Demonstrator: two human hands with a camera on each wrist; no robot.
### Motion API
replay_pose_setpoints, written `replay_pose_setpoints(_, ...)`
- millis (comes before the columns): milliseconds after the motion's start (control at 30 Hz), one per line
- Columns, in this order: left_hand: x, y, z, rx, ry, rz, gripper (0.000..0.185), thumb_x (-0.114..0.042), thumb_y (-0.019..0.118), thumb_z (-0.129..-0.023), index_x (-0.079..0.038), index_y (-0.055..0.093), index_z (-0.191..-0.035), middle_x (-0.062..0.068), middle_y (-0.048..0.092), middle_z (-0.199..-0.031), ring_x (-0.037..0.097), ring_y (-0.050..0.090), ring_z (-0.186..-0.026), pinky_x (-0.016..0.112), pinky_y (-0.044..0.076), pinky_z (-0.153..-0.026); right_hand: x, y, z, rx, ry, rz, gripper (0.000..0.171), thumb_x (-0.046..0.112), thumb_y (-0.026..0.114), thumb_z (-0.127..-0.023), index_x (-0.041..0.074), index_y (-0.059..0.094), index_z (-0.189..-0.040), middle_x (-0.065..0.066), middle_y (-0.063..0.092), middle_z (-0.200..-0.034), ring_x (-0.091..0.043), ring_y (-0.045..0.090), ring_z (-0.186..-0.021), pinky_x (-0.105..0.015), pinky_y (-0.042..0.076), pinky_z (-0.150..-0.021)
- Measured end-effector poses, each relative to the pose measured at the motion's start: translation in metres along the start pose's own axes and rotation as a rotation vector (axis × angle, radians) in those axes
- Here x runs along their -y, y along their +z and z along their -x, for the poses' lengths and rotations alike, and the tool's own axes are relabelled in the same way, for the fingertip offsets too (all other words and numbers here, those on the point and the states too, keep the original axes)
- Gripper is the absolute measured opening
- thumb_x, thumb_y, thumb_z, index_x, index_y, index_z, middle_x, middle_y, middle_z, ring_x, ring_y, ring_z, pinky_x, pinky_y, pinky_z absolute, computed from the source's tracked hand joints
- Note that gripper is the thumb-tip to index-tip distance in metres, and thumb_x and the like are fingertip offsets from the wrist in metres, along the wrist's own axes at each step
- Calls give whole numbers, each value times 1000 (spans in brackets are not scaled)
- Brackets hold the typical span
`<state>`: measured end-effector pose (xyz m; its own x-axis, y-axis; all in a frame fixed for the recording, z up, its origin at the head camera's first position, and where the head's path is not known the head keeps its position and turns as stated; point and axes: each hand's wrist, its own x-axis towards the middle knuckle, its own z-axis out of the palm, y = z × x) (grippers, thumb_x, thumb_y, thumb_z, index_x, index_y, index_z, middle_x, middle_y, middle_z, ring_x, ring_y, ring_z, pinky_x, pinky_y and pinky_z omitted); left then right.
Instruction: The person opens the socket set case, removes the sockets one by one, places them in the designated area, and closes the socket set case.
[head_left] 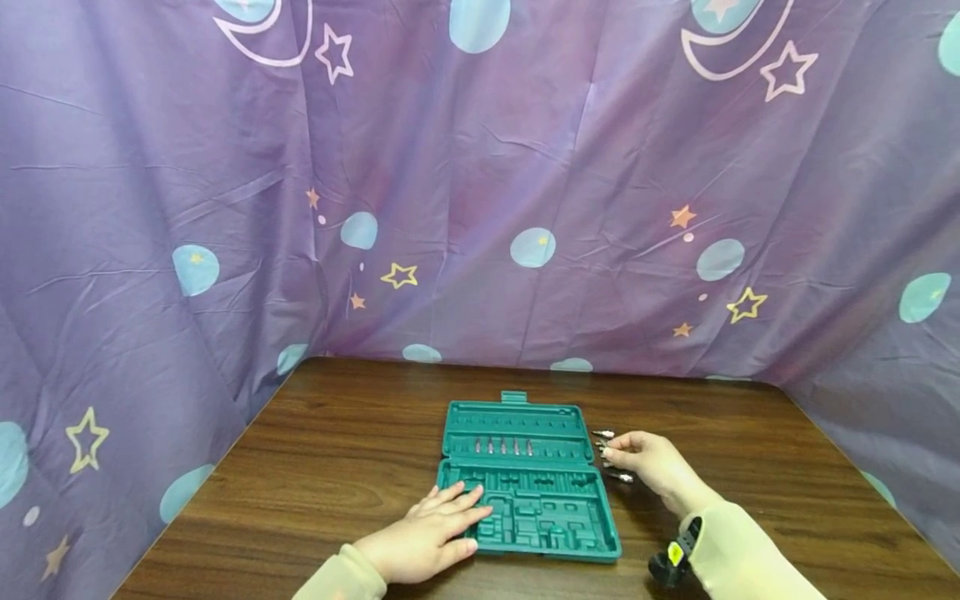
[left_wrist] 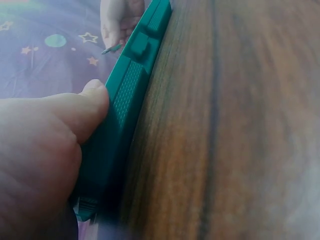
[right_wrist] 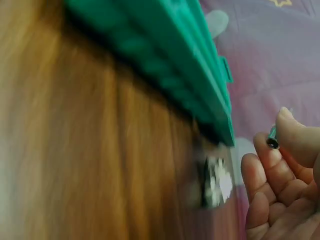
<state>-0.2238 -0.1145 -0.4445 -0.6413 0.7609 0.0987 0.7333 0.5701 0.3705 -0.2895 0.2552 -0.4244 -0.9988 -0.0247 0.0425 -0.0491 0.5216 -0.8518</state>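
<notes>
A green plastic tool case lies unfolded on the table, with moulded slots in both halves. My left hand rests on the left part of its near half, fingers spread. In the left wrist view, the thumb lies along the case's edge. Just right of the case, my right hand pinches a small metal socket between thumb and fingers, its dark hollow end showing. Several purplish bits stand in a row in the far half.
Small metal pieces lie on the table by the case's right side, partly behind my right hand; they are blurred in the right wrist view. The brown wooden table ends at a purple curtain with stars and moons.
</notes>
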Motion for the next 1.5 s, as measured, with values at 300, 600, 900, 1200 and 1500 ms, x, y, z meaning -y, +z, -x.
replay_pose_setpoints(300, 2, 0, -1, 1, -36, 10, 55, -48, 38, -101, -18, 40, -148, 7, 28, -156, 33, 21, -144, 59, 20, -112, -11, -13, 6, 9, 0, 79, 18, 12, 72, -85, -4, 66, -93, -3, 66, -82, -15, 55, -76, -30, 43, -69)
replay_pose_setpoints(600, 13, -4, -4, -1, -83, 72, 53, -44, 40, -102, -17, 40, -148, 9, 27, -156, 34, 18, -144, 59, 16, -113, -22, -9, 11, 2, -30, 170, 13, 7, 76, -79, -1, 66, -83, -2, 63, -75, -15, 52, -71, -28, 42, -62)
replay_pose_setpoints(900, 30, -9, -12, 12, -85, 74, 53, -43, 42, -102, -17, 40, -148, 8, 26, -157, 34, 16, -145, 58, 15, -113, -27, -1, 10, -7, -53, 216, 11, 6, 77, -77, 2, 66, -78, -1, 63, -73, -14, 52, -71, -28, 42, -65)
replay_pose_setpoints(1200, 33, -13, -22, 18, -98, 74, 53, -42, 43, -102, -17, 40, -148, 7, 25, -157, 32, 15, -145, 55, 13, -115, -27, -1, 8, -31, -29, 259, 12, 7, 77, -78, 4, 65, -79, 1, 62, -72, -14, 52, -69, -30, 41, -65)
replay_pose_setpoints(1500, 29, -14, -26, 16, -98, 64, 52, -41, 44, -102, -16, 41, -148, 8, 26, -157, 32, 16, -145, 54, 14, -115, -27, -4, 9, -66, -71, 288, 19, 6, 80, -74, 4, 61, -79, 1, 57, -71, -14, 49, -67, -28, 39, -60)
